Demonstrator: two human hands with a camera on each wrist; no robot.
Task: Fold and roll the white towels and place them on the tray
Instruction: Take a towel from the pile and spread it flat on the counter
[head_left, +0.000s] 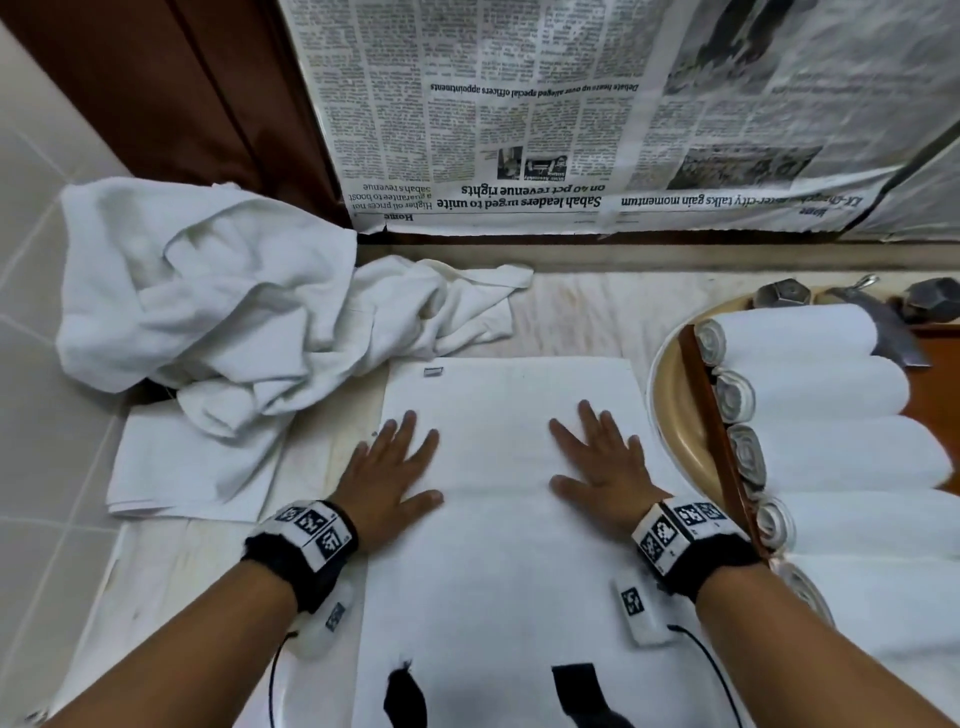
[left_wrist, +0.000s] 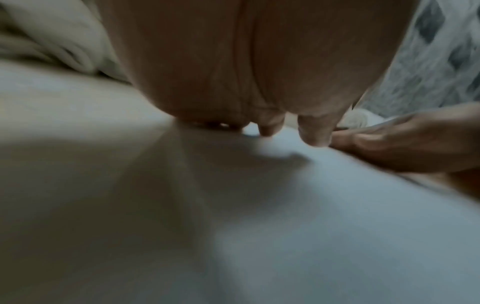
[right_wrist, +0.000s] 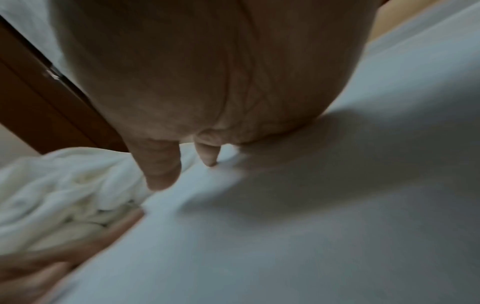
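Note:
A white towel (head_left: 498, 525) lies flat as a long strip on the counter in front of me. My left hand (head_left: 392, 467) presses flat on its left side, fingers spread. My right hand (head_left: 602, 465) presses flat on its right side, fingers spread too. Both wrist views show a palm from below on the white towel (left_wrist: 337, 226) (right_wrist: 311, 226). To the right, a brown tray (head_left: 714, 415) holds several rolled white towels (head_left: 815, 387), stacked side by side. A heap of crumpled white towels (head_left: 208, 291) sits at the back left.
A folded white cloth (head_left: 192, 467) lies under the heap at the left. The tray sits over a beige basin (head_left: 675, 415) with metal tap handles (head_left: 782, 293) behind it. Newspaper (head_left: 571, 114) covers the wall at the back. A brown door frame (head_left: 171, 88) stands at the back left.

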